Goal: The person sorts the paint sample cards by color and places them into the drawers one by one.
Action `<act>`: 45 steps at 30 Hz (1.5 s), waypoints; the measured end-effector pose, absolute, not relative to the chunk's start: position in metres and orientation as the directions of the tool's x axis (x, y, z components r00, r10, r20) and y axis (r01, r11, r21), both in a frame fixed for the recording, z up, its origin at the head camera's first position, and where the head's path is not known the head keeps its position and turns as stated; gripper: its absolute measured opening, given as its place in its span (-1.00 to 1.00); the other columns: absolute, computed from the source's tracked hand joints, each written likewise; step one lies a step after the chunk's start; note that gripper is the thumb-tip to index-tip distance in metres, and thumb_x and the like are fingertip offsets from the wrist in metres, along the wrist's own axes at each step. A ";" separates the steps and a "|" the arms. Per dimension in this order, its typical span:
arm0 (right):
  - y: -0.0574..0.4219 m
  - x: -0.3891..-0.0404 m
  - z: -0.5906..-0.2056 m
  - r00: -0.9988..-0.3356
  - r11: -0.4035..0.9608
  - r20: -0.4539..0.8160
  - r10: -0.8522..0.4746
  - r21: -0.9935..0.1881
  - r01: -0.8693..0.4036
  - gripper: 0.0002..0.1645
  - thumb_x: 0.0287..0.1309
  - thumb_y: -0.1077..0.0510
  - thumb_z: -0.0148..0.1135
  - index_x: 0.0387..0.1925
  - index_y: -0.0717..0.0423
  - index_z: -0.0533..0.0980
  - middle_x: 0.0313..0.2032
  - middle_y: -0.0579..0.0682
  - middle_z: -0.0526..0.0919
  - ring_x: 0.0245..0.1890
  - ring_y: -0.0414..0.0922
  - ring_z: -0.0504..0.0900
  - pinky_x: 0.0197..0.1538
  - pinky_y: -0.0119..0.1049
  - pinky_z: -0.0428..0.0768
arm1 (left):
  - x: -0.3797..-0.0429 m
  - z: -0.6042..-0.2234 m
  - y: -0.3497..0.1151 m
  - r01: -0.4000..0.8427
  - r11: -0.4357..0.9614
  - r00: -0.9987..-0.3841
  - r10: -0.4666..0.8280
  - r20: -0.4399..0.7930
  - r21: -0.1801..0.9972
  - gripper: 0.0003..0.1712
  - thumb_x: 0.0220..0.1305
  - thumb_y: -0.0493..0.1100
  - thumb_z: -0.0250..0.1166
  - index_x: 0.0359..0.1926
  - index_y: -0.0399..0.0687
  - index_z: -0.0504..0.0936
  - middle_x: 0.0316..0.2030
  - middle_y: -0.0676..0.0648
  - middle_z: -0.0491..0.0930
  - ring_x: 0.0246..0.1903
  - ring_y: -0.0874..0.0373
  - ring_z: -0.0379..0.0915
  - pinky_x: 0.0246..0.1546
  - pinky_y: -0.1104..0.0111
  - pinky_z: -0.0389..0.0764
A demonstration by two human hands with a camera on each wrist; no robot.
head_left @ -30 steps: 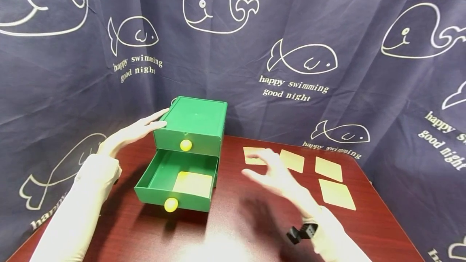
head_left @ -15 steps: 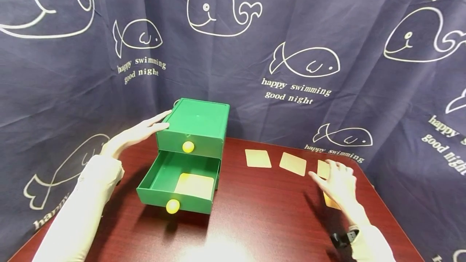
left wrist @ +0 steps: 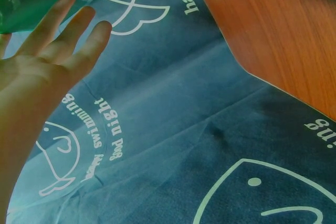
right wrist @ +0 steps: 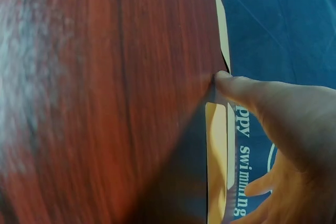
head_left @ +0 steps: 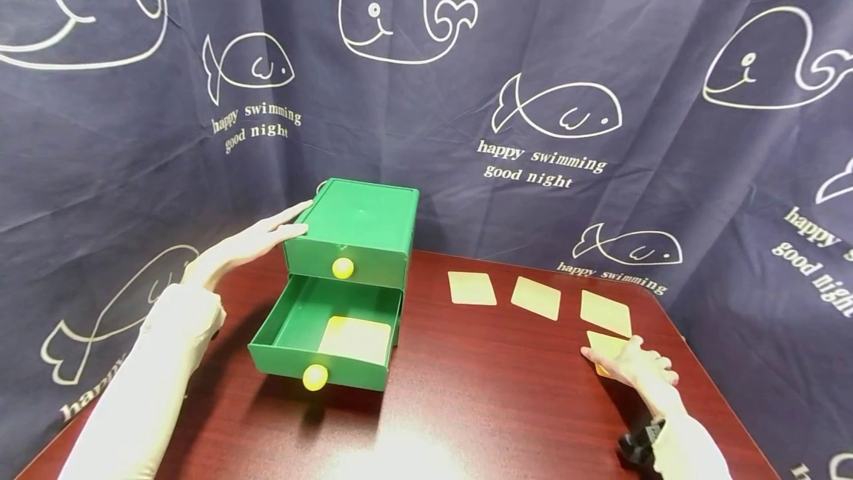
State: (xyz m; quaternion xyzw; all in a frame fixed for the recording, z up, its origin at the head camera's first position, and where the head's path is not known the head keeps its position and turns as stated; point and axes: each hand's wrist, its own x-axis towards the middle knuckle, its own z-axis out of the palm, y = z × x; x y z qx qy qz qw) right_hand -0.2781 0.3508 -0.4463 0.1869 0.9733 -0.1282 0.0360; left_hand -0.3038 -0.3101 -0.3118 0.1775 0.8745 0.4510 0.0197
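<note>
A green two-drawer box (head_left: 363,213) with yellow round knobs stands on the left of the table. Its lower drawer (head_left: 280,359) is pulled out, and a pale yellow square card (head_left: 355,337) lies inside. My left hand (head_left: 246,245) rests with extended fingers against the box's left top edge; the left wrist view shows these fingers (left wrist: 71,30) spread. At the right, my right hand (head_left: 643,374) reaches over the nearest yellow card (head_left: 606,344), partly covering it. The thumb lies at the card's left side, the other fingers at its right; no firm grip shows.
Three more yellow cards lie flat in a row: the left card (head_left: 472,288), the middle card (head_left: 536,298) and the right card (head_left: 605,312). A dark blue curtain (head_left: 426,124) with white fish drawings borders the reddish-brown table (head_left: 493,406).
My right hand has moved from above the back-left cards to the right, then down and nearer onto the closest card. My left hand and the drawer box stay put.
</note>
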 end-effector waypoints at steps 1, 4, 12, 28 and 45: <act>0.350 -0.278 -0.446 -0.928 0.900 -0.117 0.354 -0.229 0.372 0.51 -0.19 -0.72 0.03 0.20 0.60 0.01 -0.07 0.79 0.21 -0.06 0.62 0.20 -0.11 0.44 0.32 | -0.304 -0.312 -0.310 0.292 0.530 -0.936 0.329 0.125 0.796 -0.29 0.43 0.16 0.05 0.50 0.35 0.01 0.50 0.13 0.00 0.50 0.12 -0.20 0.49 -0.02 -0.09; 0.349 -0.279 -0.446 -0.927 0.896 -0.110 0.359 -0.236 0.375 0.47 -0.20 -0.67 0.11 0.16 0.59 0.03 -0.10 0.79 0.21 -0.08 0.62 0.21 -0.12 0.43 0.32 | -0.304 -0.312 -0.309 0.295 0.511 -0.932 0.341 0.125 0.807 -0.30 0.44 0.13 0.05 0.50 0.35 0.00 0.50 0.13 0.00 0.50 0.12 -0.20 0.49 -0.02 -0.09; 0.350 -0.283 -0.445 -0.923 0.883 -0.082 0.375 -0.270 0.383 0.38 -0.21 -0.52 0.28 0.11 0.62 0.04 -0.05 0.79 0.16 0.02 0.64 0.15 0.00 0.46 0.25 | -0.303 -0.312 -0.310 0.302 0.498 -0.929 0.346 0.133 0.813 -0.30 0.44 0.12 0.05 0.50 0.32 0.00 0.50 0.12 0.01 0.50 0.13 -0.20 0.49 -0.02 -0.11; 0.335 -0.278 -0.437 -0.947 0.913 0.062 0.315 -0.293 0.284 0.21 -0.17 -0.39 0.35 0.07 0.57 0.15 -0.09 0.69 0.29 -0.06 0.56 0.30 -0.14 0.42 0.34 | -0.304 -0.311 -0.309 0.287 0.519 -0.935 0.333 0.119 0.805 -0.30 0.44 0.14 0.05 0.50 0.36 0.01 0.50 0.13 0.01 0.49 0.13 -0.20 0.49 -0.02 -0.10; 0.268 -0.269 -0.398 -0.919 0.939 0.389 -0.067 -0.286 -0.189 0.02 -0.09 -0.27 0.39 0.12 0.44 0.30 -0.09 0.42 0.48 -0.17 0.37 0.52 -0.18 0.25 0.53 | -0.302 -0.309 -0.310 0.264 0.551 -0.943 0.318 0.093 0.792 -0.28 0.41 0.23 0.04 0.49 0.40 0.01 0.48 0.20 0.03 0.49 0.16 -0.18 0.49 -0.01 -0.08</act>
